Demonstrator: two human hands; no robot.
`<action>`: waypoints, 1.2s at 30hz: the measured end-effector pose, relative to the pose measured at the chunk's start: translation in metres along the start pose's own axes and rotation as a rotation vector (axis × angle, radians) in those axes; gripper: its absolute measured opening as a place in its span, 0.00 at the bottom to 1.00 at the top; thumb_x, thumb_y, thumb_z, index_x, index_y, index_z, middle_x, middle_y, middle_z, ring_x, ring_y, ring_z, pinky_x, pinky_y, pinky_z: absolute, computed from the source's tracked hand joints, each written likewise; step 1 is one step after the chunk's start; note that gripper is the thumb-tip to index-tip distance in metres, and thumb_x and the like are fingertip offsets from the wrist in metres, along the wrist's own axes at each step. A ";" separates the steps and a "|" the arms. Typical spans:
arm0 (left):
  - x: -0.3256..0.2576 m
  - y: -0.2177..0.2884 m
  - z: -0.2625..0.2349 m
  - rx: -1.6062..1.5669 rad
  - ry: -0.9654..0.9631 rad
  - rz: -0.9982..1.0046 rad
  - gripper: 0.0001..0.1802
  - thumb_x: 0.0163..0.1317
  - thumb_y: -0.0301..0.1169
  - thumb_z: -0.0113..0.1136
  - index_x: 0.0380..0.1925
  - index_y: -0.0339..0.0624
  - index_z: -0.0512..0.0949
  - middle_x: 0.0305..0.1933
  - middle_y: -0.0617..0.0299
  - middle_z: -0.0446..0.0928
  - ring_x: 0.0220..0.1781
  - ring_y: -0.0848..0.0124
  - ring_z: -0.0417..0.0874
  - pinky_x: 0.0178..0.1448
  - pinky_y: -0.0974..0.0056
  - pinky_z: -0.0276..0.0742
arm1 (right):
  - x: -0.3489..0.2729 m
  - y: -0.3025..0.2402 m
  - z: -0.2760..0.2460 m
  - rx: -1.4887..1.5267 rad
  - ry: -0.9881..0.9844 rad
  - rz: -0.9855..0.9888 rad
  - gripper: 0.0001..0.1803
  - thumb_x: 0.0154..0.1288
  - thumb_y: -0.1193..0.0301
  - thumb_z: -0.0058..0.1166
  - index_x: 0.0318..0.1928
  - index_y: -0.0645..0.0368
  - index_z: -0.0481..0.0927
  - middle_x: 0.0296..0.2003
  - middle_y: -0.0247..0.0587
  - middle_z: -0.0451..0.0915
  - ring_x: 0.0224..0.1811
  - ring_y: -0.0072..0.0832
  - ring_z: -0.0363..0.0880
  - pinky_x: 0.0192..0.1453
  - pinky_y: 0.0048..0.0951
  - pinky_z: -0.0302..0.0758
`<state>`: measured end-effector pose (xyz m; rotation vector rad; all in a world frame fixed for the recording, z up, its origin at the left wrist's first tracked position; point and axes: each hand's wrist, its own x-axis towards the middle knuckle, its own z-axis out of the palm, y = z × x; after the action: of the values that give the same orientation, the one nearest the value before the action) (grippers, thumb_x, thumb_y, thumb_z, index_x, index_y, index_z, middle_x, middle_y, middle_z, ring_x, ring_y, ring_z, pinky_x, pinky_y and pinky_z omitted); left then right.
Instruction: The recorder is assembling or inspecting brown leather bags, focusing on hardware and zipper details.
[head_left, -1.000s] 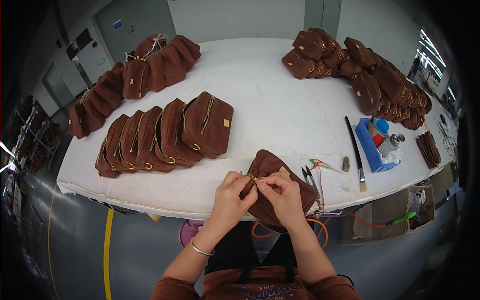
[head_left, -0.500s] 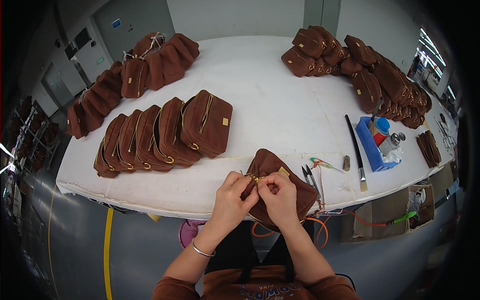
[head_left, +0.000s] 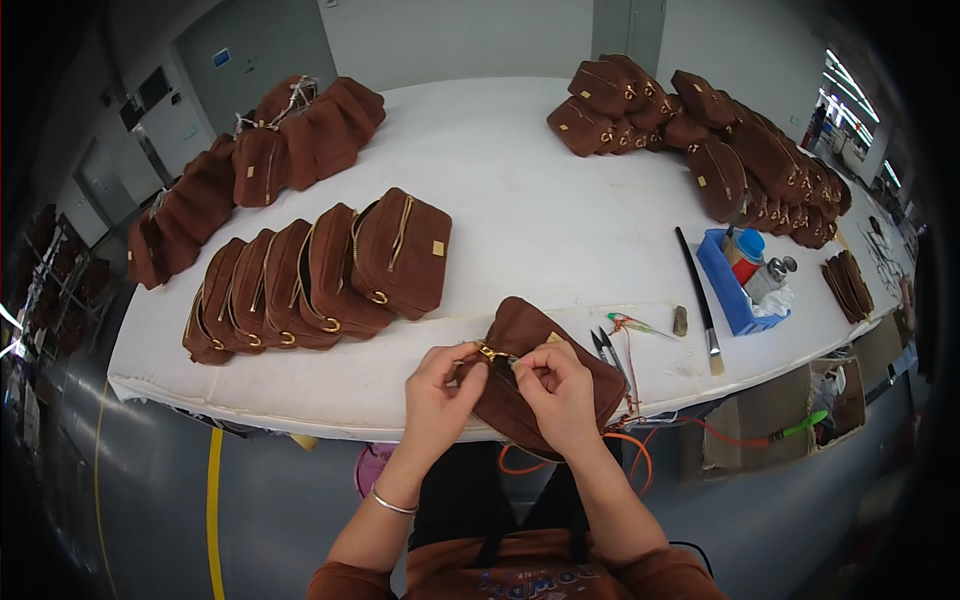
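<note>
Now the left hand (head_left: 445, 388) and right hand (head_left: 562, 395) sit slightly farther apart than half a second ago, baring more of the gold hardware (head_left: 488, 351) on the brown bag (head_left: 512, 412), which lies at the near edge of the tabletop (head_left: 520, 220). The left fingers pinch that hardware; the right fingers bend in at the bag's opening, their tips partly hidden, so I cannot tell whether they are closed on anything. The right hand also covers part of the bag's front.
</note>
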<state>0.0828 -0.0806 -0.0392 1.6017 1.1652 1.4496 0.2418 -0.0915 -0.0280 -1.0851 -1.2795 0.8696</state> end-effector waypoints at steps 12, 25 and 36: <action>-0.013 -0.004 -0.025 -0.439 -0.104 -0.281 0.18 0.64 0.14 0.47 0.54 0.31 0.74 0.58 0.53 0.76 0.57 0.70 0.79 0.58 0.64 0.78 | -0.004 -0.007 -0.173 -1.026 0.221 -0.228 0.05 0.55 0.83 0.59 0.33 0.63 0.79 0.34 0.46 0.77 0.32 0.43 0.80 0.35 0.37 0.77; -0.017 -0.008 -0.020 0.073 -0.195 0.051 0.17 0.59 0.21 0.62 0.50 0.32 0.79 0.66 0.41 0.71 0.73 0.58 0.65 0.71 0.56 0.62 | -0.007 -0.031 -0.163 -1.403 -0.183 -0.223 0.05 0.57 0.75 0.59 0.34 0.63 0.81 0.36 0.44 0.79 0.43 0.41 0.77 0.49 0.41 0.71; -0.003 0.001 0.008 -0.293 -0.049 -0.114 0.24 0.58 0.18 0.63 0.56 0.33 0.70 0.59 0.56 0.74 0.62 0.67 0.75 0.65 0.59 0.73 | -0.055 -0.064 -0.016 -0.370 -0.514 -0.454 0.19 0.58 0.79 0.62 0.51 0.66 0.79 0.49 0.49 0.78 0.47 0.42 0.80 0.50 0.37 0.79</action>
<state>0.0906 -0.0835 -0.0407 1.3399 0.9502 1.4255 0.2467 -0.1645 0.0172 -0.8115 -2.0829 0.5884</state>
